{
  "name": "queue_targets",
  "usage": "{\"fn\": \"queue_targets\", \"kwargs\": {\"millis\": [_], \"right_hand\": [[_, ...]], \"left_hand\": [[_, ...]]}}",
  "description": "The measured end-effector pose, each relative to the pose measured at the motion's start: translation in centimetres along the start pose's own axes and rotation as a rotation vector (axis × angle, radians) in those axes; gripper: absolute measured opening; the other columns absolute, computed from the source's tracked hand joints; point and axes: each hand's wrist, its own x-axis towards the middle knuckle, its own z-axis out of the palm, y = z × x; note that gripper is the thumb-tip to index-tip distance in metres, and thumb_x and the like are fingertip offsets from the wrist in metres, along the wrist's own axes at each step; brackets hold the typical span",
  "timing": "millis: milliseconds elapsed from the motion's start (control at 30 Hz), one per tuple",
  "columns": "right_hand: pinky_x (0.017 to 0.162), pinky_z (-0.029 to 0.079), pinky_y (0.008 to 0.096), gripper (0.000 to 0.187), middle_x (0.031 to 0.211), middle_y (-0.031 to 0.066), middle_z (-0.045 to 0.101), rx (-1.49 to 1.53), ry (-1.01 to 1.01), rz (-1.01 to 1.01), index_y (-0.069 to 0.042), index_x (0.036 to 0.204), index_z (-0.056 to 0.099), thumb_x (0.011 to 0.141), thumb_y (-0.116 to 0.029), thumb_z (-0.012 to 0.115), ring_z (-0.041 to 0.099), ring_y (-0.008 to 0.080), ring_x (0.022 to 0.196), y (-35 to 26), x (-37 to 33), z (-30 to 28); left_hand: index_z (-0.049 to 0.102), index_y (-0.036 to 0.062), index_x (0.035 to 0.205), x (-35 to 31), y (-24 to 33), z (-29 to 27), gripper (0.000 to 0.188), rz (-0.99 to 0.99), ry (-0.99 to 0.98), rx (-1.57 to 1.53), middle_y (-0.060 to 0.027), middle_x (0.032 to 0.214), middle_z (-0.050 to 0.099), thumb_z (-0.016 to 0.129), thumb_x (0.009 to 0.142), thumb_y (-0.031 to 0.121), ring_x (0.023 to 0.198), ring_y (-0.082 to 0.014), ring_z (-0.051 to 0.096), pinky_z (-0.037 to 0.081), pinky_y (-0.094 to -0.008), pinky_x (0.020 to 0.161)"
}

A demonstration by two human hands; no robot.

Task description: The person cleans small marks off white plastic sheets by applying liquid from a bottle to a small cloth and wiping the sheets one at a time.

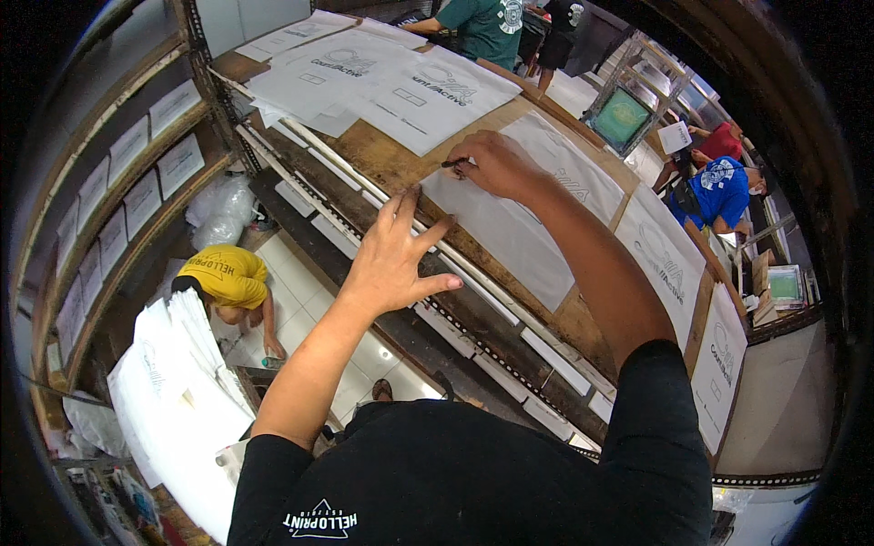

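My left hand (pixel 398 259) has its fingers spread, the tips at the metal front edge (pixel 341 170) of the wooden board. Nothing shows in its grip. Farther out, my right hand (pixel 499 165) is closed in a pinch on a small dark object (pixel 451 164), too small to name. That hand is over the upper corner of a translucent white printed sheet (pixel 519 232), which lies on the brown board (pixel 371 146). My right forearm crosses above the sheet. More printed white sheets (pixel 437 91) lie on the board to the far left, another (pixel 657 255) to the right.
Shelves with white papers (pixel 127 150) stand at left. Below them are a bulky white paper stack (pixel 173 400) and a crouching person in yellow (pixel 223 278). Persons in green (pixel 481 32) and blue (pixel 715 193) are beyond the board, near a green-screened frame (pixel 619 118).
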Motion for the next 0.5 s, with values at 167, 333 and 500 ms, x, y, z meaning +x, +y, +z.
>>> {"fn": "queue_targets", "kwargs": {"millis": [167,333,500], "right_hand": [[0.096,0.051,0.0449,0.017,0.105,0.0143,0.071,0.127,-0.100,-0.041,-0.005,0.103,0.075,0.087,-0.007,0.071,0.064,0.0331,0.110,-0.6,1.3,0.0],[0.094,0.050,0.0433,0.015,0.103,0.0101,0.072,0.110,-0.165,-0.161,-0.007,0.102,0.075,0.088,-0.009,0.071,0.064,0.0303,0.106,-2.9,0.1,-1.3],[0.092,0.050,0.0424,0.015,0.102,0.0053,0.072,0.071,-0.251,-0.195,-0.009,0.104,0.075,0.090,-0.012,0.069,0.063,0.0280,0.100,-2.0,-4.1,-2.6]], "left_hand": [[0.065,0.0193,0.134,0.2,-0.2,0.0,0.079,0.024,0.012,-0.006,-0.0349,0.148,0.038,0.070,0.077,0.072,0.136,-0.0525,0.037,0.043,-0.0582,0.109],[0.066,0.0187,0.132,0.0,-0.4,-0.1,0.080,0.018,0.001,-0.021,-0.0347,0.147,0.038,0.072,0.074,0.073,0.136,-0.0520,0.037,0.044,-0.0571,0.108],[0.051,-0.0005,0.140,-0.2,-0.7,0.9,0.103,-0.016,0.027,-0.027,-0.0333,0.150,0.038,0.072,0.073,0.075,0.139,-0.0500,0.036,0.036,-0.0570,0.114]]}}
